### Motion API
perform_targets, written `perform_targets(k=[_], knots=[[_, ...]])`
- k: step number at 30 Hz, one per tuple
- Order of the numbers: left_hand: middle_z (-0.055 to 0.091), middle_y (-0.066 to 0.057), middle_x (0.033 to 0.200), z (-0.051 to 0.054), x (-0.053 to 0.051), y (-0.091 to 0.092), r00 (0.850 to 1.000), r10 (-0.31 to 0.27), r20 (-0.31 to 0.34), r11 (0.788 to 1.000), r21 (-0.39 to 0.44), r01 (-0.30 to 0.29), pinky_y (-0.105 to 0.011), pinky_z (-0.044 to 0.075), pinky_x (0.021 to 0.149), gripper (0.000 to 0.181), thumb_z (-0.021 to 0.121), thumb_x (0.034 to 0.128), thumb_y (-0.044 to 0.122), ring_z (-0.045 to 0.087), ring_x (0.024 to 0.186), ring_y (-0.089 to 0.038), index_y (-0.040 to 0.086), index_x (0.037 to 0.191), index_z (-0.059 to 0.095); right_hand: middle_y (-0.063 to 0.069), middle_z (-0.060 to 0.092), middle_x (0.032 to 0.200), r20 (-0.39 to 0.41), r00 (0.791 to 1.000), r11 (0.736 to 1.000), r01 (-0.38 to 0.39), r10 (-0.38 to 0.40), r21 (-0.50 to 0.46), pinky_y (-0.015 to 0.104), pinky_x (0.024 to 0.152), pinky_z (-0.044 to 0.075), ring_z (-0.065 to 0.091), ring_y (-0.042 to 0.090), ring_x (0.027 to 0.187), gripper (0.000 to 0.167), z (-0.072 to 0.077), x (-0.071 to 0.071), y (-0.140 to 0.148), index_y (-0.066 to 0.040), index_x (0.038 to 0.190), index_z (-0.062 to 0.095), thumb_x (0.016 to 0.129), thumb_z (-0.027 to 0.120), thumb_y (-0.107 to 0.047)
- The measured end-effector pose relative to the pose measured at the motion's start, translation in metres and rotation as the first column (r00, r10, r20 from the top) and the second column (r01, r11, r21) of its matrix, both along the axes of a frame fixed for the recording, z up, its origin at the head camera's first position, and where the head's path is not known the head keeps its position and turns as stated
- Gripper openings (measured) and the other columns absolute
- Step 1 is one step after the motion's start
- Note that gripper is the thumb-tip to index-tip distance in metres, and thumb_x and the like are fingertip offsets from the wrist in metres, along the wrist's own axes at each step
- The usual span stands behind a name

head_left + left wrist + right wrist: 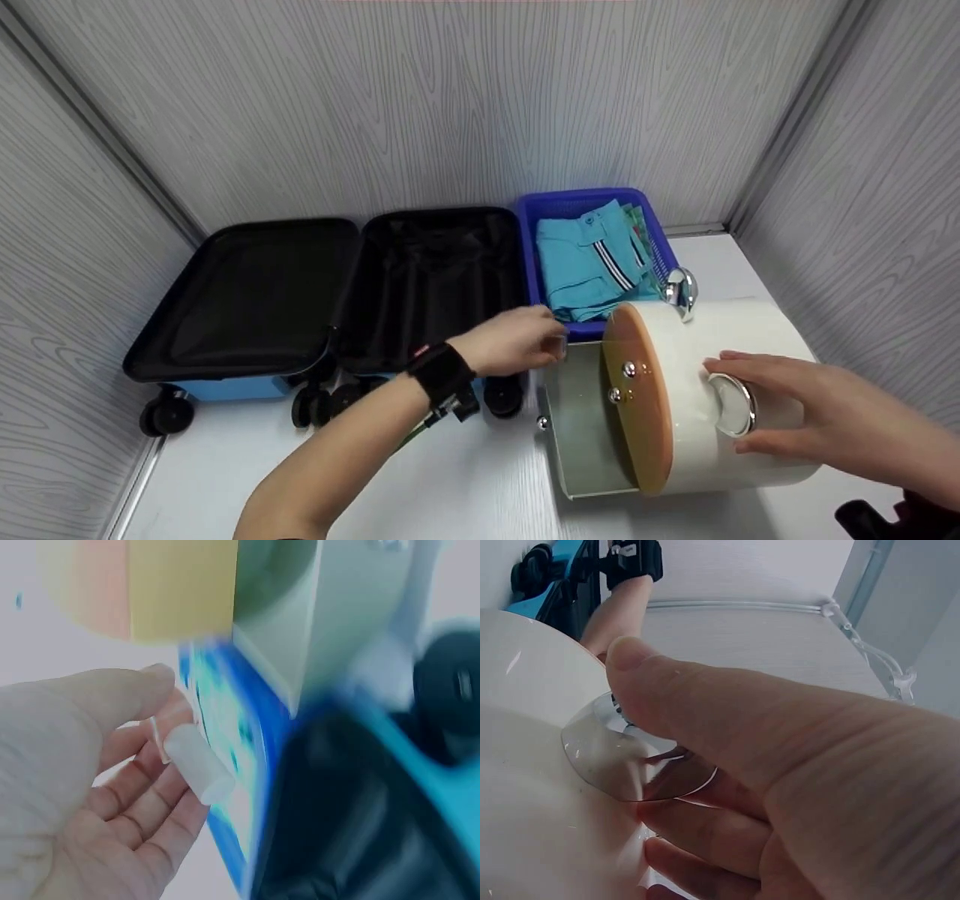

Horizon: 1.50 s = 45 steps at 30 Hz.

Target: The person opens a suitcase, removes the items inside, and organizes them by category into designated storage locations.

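Note:
My left hand [517, 341] is above the far wall of a pulled-out drawer [585, 420]. Its thumb and fingers hold a small white cylinder [199, 765] with a thin clear part at one end; its exact kind is unclear. The drawer belongs to a rounded cream storage box [720, 337] with a translucent orange front [637, 435] and small chrome knobs. My right hand [817, 405] grips a round, chrome-rimmed knob [733, 405] on the box's top, thumb on one side and fingers on the other. A matching chrome knob [681, 289] stands farther back.
An open suitcase lies to the left, its black lid half [262, 300] beside its deeper half [442, 277]. Behind the drawer is a blue basket [581, 201] with folded turquoise clothing [577, 262]. Grey wood-patterned walls [375, 112] enclose the white table [450, 480].

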State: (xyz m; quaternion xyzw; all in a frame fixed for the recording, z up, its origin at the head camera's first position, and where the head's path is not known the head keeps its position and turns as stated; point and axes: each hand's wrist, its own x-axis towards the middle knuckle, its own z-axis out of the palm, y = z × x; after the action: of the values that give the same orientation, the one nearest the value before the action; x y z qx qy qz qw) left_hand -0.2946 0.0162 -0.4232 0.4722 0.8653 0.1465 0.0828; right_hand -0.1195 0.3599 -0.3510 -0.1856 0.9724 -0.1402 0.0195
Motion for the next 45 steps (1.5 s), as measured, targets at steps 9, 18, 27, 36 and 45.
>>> perform_targets(k=[9,18,27,36,45], knots=[[0.062,0.002,0.096,-0.04,0.037,0.039,0.964,-0.227,-0.137,0.965,-0.167,0.203,-0.027,0.049,0.074,0.005,0.075,0.0925,0.021,0.06,0.088,-0.014,0.018,0.095,0.072,-0.013,0.063,0.138,-0.057,0.998,0.999,-0.036,0.035,-0.03,0.02,0.099,0.047,0.06,0.013,0.123,0.075,0.0,0.002,-0.004,-0.032,0.139,0.063,0.073,0.083,-0.062],[0.062,0.005,0.084,-0.069,0.053,0.057,0.96,-0.236,-0.151,0.925,-0.338,0.174,-0.028,0.05,0.064,0.013,0.08,0.0867,0.027,0.06,0.077,-0.012,0.018,0.085,0.07,-0.014,0.063,0.137,-0.083,0.996,0.999,-0.045,0.043,-0.024,0.009,0.097,0.039,0.06,0.01,0.123,0.075,-0.001,0.002,-0.005,-0.033,0.139,0.063,0.073,0.083,-0.061],[0.062,0.005,0.082,-0.079,0.06,0.066,0.973,-0.162,-0.164,0.914,-0.396,0.086,-0.03,0.049,0.055,0.018,0.08,0.0845,0.024,0.059,0.07,-0.013,0.02,0.075,0.065,-0.012,0.063,0.139,-0.065,0.997,0.999,-0.036,0.035,-0.014,0.017,0.099,0.045,0.06,0.015,0.124,0.075,-0.001,0.002,-0.005,-0.032,0.139,0.064,0.074,0.082,-0.064],[0.064,0.005,0.09,-0.078,0.065,0.065,0.986,-0.102,-0.129,0.917,-0.397,0.043,-0.031,0.05,0.057,0.018,0.084,0.0822,0.026,0.06,0.075,-0.013,0.02,0.085,0.067,-0.013,0.064,0.136,-0.116,0.991,0.996,-0.071,0.065,-0.051,0.003,0.097,0.032,0.06,0.008,0.122,0.074,-0.004,0.003,-0.005,-0.031,0.138,0.064,0.072,0.085,-0.059],[0.066,0.001,0.112,-0.056,0.066,0.02,0.994,0.008,-0.106,1.0,-0.024,-0.011,-0.027,0.05,0.088,0.032,0.075,0.092,0.03,0.06,0.101,-0.016,0.017,0.121,0.072,-0.014,0.063,0.137,-0.108,0.993,0.997,-0.059,0.054,-0.042,0.005,0.098,0.034,0.059,0.008,0.124,0.075,-0.004,0.004,-0.004,-0.031,0.139,0.064,0.073,0.083,-0.062]])
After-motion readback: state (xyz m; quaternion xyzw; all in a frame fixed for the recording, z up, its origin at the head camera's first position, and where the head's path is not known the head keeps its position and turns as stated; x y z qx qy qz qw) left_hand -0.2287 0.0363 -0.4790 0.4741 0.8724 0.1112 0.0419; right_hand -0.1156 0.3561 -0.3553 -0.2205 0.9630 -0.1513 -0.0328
